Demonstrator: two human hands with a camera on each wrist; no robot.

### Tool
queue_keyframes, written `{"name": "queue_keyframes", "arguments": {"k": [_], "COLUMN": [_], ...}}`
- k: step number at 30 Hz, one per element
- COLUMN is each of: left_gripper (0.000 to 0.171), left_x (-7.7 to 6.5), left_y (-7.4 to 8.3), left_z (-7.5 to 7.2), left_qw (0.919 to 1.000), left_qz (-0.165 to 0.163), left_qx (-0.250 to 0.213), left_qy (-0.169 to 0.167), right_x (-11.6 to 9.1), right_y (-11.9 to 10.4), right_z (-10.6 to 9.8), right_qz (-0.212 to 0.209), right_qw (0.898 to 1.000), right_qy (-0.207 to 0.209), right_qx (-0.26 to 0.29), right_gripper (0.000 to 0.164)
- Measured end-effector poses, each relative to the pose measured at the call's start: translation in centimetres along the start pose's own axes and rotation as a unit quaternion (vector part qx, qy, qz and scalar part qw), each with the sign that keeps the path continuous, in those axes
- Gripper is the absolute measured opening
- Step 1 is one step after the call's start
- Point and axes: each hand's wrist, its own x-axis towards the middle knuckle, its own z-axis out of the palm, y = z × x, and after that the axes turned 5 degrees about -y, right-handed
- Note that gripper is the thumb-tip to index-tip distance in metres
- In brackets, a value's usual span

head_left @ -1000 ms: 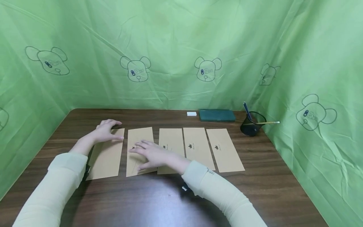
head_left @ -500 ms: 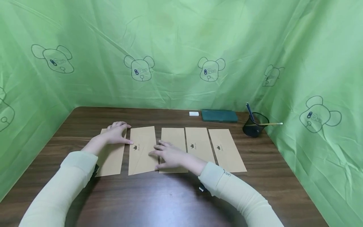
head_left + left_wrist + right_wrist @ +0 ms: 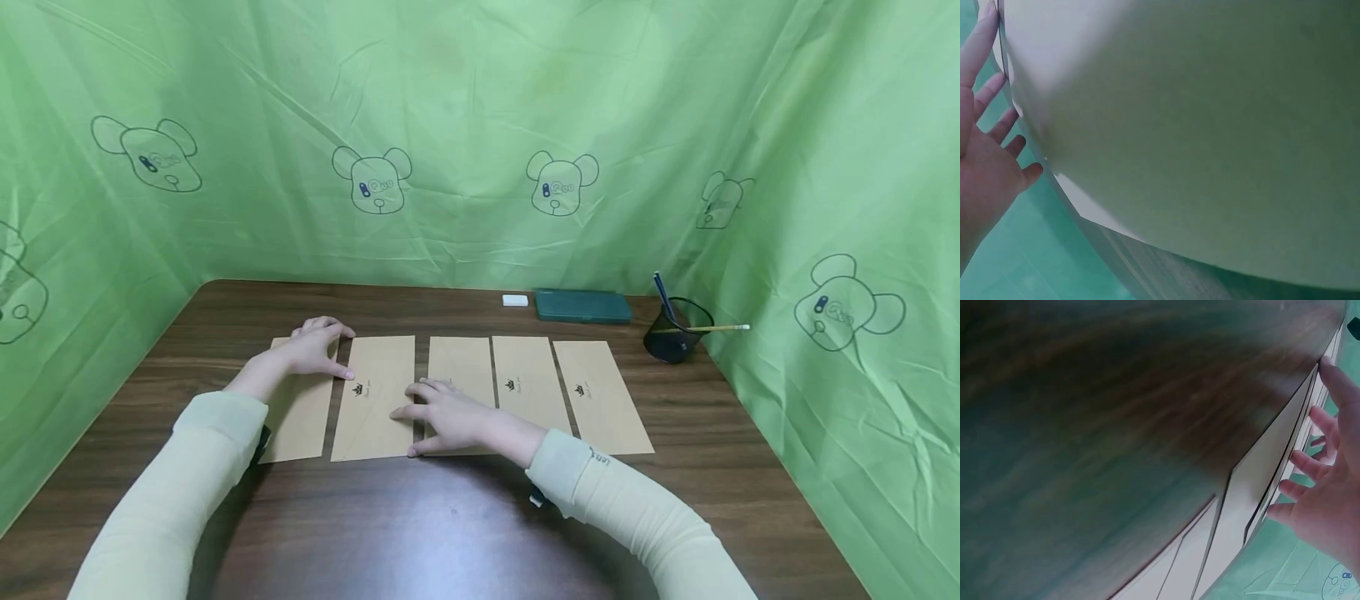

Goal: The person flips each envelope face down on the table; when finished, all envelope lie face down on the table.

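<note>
Several kraft-paper envelopes lie in a row on the table in the head view. My left hand (image 3: 309,350) spreads over the upper part of the leftmost envelope (image 3: 296,429), its thumb at the left edge of the second envelope (image 3: 369,421). That second one bears a small black crown print. My right hand (image 3: 452,419) has its fingertips on the second envelope's right side and covers much of the third envelope (image 3: 459,357). A fourth envelope (image 3: 529,367) and a rightmost envelope (image 3: 602,412) lie beyond it. Both wrist views show fingers spread along envelope edges.
Along the back of the dark wooden table (image 3: 420,525) are a white eraser (image 3: 515,300) and a dark green case (image 3: 583,306). A black mesh pen cup (image 3: 671,337) holding pens and a pencil stands at the right. A green curtain (image 3: 465,100) surrounds the table.
Both hands have shifted right, the left to the second envelope's left edge, the right to its right edge. The second envelope has turned slightly and lies straighter in the row.
</note>
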Motion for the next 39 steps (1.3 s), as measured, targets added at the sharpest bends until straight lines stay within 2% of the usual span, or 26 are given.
{"name": "queue_keyframes", "arguments": {"k": [9, 16, 24, 31, 36, 39], "left_gripper": [0.077, 0.073, 0.07, 0.066, 0.057, 0.055], "left_x": [0.3, 1.0, 1.3, 1.7, 1.8, 1.9], "left_y": [0.0, 0.4, 0.6, 0.5, 0.2, 0.1], "left_z": [-0.2, -0.6, -0.9, -0.9, -1.0, -1.0], "left_qw": [0.9998, 0.9995, 0.9992, 0.9984, 0.9942, 0.9927], "left_qz": [0.002, 0.01, 0.003, 0.001, 0.017, 0.041], "left_qx": [-0.02, -0.027, -0.031, -0.053, -0.105, -0.112], "left_qy": [-0.005, -0.012, -0.025, -0.018, -0.019, -0.013], "right_x": [-0.1, -0.3, -0.2, -0.3, -0.3, -0.2], "right_y": [0.6, 0.8, 0.6, 0.4, 0.4, 0.5], "right_z": [-0.2, -0.3, -0.3, -0.3, -0.1, -0.1], "right_qz": [0.011, 0.009, 0.014, 0.014, 0.013, 0.014], "right_qw": [1.0, 1.0, 1.0, 1.0, 1.0, 1.0], "right_qy": [0.0, 0.004, 0.003, -0.004, -0.003, -0.003], "right_qx": [-0.002, 0.005, 0.0, 0.007, 0.011, 0.02], "right_gripper": [0.064, 0.064, 0.064, 0.064, 0.065, 0.064]}}
